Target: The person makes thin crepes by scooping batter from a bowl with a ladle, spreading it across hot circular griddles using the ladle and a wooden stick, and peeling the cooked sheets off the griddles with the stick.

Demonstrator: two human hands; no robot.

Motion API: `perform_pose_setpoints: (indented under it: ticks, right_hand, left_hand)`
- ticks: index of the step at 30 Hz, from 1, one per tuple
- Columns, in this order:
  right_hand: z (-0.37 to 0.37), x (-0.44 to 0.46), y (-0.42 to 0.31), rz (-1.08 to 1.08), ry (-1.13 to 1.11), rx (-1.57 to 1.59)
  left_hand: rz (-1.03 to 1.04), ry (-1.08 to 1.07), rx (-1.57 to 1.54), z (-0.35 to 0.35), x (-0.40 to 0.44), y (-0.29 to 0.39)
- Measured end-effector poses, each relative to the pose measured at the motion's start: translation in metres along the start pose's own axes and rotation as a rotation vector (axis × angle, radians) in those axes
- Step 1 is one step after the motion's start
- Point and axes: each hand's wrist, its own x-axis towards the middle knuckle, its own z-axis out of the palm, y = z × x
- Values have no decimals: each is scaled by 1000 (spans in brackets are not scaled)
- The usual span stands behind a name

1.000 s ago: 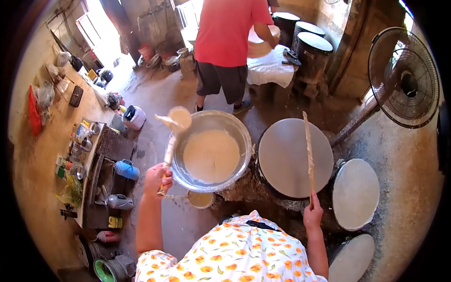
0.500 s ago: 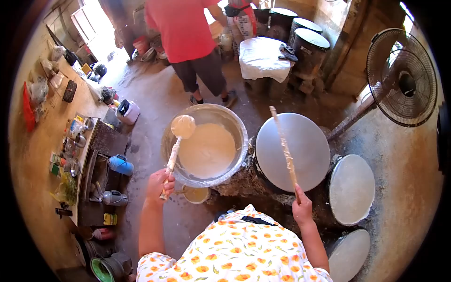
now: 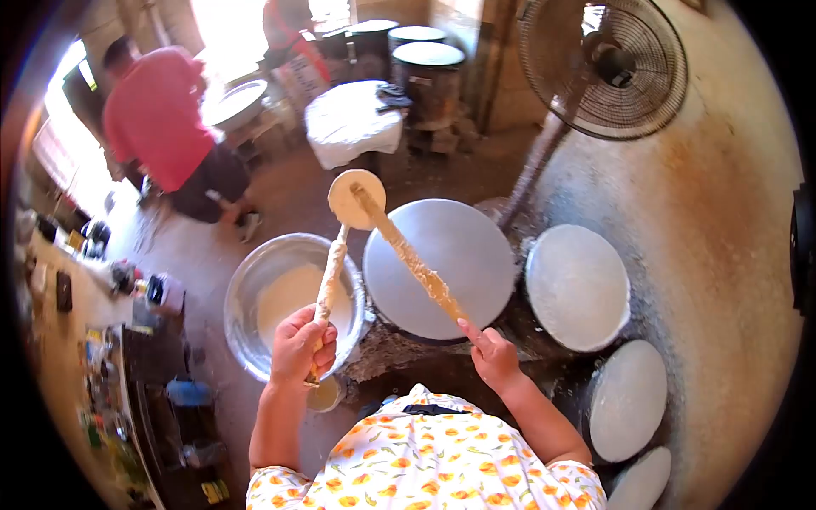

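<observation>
Beside basin [image 3: 246, 293], stick [image 3: 412, 262] partly hides round plate [image 3: 455, 255]; fan [image 3: 612, 68] beyond.

The picture's top edge cuts off the fan [image 3: 614, 64] and one person [image 3: 287, 27]; its bottom edge, the lowest disc [image 3: 643, 483]. The left hand [image 3: 304, 347] and ladle [image 3: 342, 202] partly hide the basin [image 3: 242, 336]. Items [image 3: 95, 382] along the counter's [image 3: 127, 399] edge are blurred.

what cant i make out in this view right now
- Whether the stick touches the ladle: head view, stick tip overlaps it
- Most of the small pot: head view, behind the large bowl
- Lowest round plate: head view, cut off by bottom edge
- Labels on the shelf items: head view, blurred, too small
- Face of the second person: head view, cut off by top edge
</observation>
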Motion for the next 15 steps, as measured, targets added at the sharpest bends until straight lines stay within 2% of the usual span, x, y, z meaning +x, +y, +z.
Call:
perform_pose_setpoints:
  ticks: [4,8,12,14,15]
  right_hand:
    - [-19,-34,25,141,85,-133]
    - [-23,-86,50,382,15,-191]
    - [-18,-124,56,579,-93,-259]
    - [-10,-136,56,654,-146,-270]
    - [-7,-139,55,709,-207,-276]
  left_hand:
    - [-2,-162,83,53,32,-31]
    - [-76,-260,142,82,67,-81]
    - [-129,-360,226,79,98,-136]
    - [-37,-377,489,70,114,-152]
    - [137,-336,806,52,130,-167]
